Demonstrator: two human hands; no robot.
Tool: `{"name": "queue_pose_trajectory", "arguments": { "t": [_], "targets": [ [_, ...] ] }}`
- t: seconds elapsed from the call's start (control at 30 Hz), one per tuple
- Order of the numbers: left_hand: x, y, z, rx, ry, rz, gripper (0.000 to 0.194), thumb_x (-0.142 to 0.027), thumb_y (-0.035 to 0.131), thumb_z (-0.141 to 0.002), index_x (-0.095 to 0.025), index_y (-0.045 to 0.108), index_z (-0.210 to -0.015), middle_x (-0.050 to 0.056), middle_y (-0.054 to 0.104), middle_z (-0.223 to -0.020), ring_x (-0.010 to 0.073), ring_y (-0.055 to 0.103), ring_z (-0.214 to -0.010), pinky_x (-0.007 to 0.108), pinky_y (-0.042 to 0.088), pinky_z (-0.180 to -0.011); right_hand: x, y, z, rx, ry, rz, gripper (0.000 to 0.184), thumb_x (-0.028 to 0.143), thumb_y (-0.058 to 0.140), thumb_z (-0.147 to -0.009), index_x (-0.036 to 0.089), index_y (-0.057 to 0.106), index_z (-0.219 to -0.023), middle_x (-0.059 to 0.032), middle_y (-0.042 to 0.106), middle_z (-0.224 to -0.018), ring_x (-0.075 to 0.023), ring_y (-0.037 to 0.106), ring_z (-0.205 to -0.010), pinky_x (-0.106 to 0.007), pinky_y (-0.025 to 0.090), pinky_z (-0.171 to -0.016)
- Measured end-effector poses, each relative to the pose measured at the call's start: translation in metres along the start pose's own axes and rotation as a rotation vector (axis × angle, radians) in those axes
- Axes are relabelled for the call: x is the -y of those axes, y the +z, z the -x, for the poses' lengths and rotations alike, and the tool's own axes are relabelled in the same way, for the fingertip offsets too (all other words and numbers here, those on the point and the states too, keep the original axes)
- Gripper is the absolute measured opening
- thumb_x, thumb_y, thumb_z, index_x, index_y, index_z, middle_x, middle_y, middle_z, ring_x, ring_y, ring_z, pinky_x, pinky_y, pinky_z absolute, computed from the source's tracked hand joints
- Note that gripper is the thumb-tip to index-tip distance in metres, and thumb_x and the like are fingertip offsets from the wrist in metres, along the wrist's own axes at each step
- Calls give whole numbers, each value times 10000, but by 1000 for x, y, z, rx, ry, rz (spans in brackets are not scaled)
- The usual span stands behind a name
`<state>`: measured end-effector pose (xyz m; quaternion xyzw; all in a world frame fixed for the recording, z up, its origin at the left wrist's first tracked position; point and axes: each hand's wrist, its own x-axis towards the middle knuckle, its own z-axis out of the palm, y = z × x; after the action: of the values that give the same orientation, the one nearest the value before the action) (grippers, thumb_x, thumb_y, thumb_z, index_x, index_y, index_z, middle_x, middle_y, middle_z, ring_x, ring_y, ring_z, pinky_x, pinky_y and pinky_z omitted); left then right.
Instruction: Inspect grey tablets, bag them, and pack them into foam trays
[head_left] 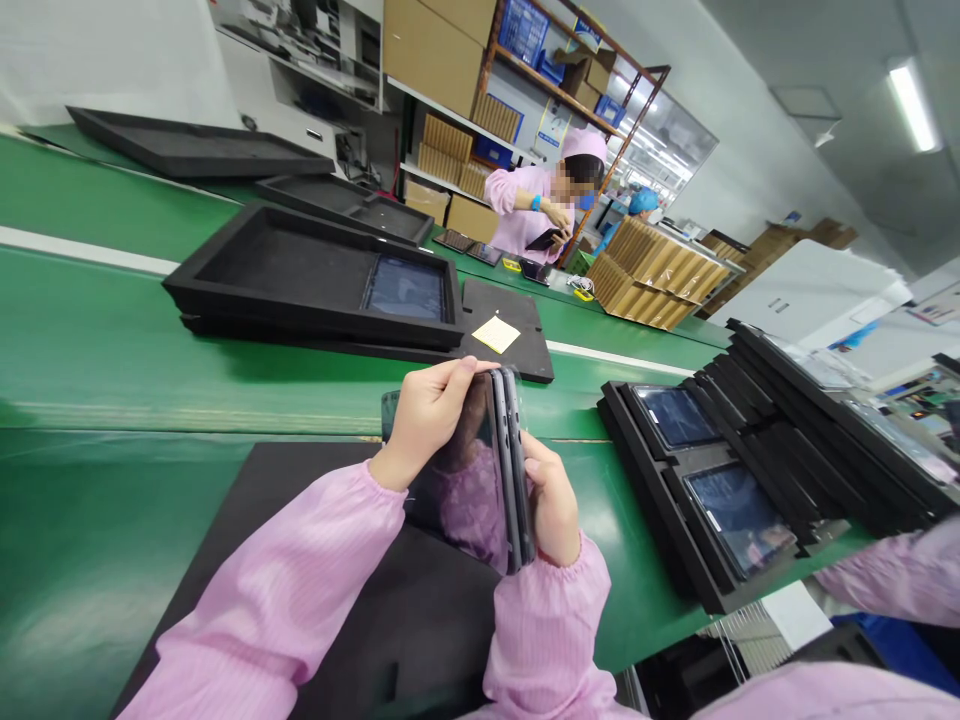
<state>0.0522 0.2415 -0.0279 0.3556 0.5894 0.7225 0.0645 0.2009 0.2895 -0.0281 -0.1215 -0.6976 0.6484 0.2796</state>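
Observation:
Two dark tablets (476, 495) stand on edge, pressed face to back, between my hands above a black foam sheet (337, 590). My left hand (429, 412) closes on their upper left side, with thumb and forefinger along the top edge. My right hand (553, 498) grips the right side, its thumb against the outer tablet's back. The front tablet's glossy screen mirrors a pink sleeve. My left hand's other fingers are partly hidden behind the tablets.
Ahead lies a black foam tray (300, 270) with one tablet (407, 288) in it, beside a foam sheet bearing a yellow note (496, 334). Stacked trays (652, 480) with tablets stand at right. A co-worker (525, 195) handles a device across the green bench; a pink sleeve (892, 580) reaches in at right.

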Motion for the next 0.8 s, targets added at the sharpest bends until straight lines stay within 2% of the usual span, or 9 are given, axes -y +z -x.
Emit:
{"name": "queue_pose_trajectory", "arguments": {
  "t": [0.3,0.5,0.63,0.73,0.8],
  "targets": [
    [0,-1,0,-6,20,-11,450,-522,520,-888,-191,794,-753,48,805,-796,218,750,-760,279,580,-730,-2,-1,0,15,-22,-76,462,315,444,-807,184,748,-1131,-59,760,-1130,-304,663,-1139,-424,491,-1027],
    [1,0,0,-16,14,-33,456,-514,506,-882,-188,800,-756,49,799,-772,201,723,-689,288,585,-726,-6,-12,1,157,29,-182,529,354,553,-729,200,708,-1211,-47,754,-1166,-314,672,-1123,-431,493,-1023],
    [3,-1,-3,-57,-1,-27,464,-536,517,-866,-190,792,-726,54,792,-751,215,730,-718,293,588,-713,-7,-20,1,243,70,-190,651,376,631,-744,214,609,-1374,-49,710,-1278,-304,629,-1221,-424,469,-1070],
    [4,-3,-6,-118,-23,-20,475,-553,519,-858,-193,777,-687,51,774,-697,221,731,-719,285,582,-665,-6,-17,1,305,51,-161,684,469,663,-804,221,561,-1433,-58,654,-1376,-302,576,-1310,-424,431,-1126],
    [5,-3,-7,-160,-33,-13,479,-560,520,-850,-191,770,-674,48,760,-664,217,726,-700,275,574,-629,-5,-13,0,294,26,-115,702,547,645,-842,226,538,-1457,-61,582,-1466,-304,504,-1387,-425,383,-1170]
  ]
}}
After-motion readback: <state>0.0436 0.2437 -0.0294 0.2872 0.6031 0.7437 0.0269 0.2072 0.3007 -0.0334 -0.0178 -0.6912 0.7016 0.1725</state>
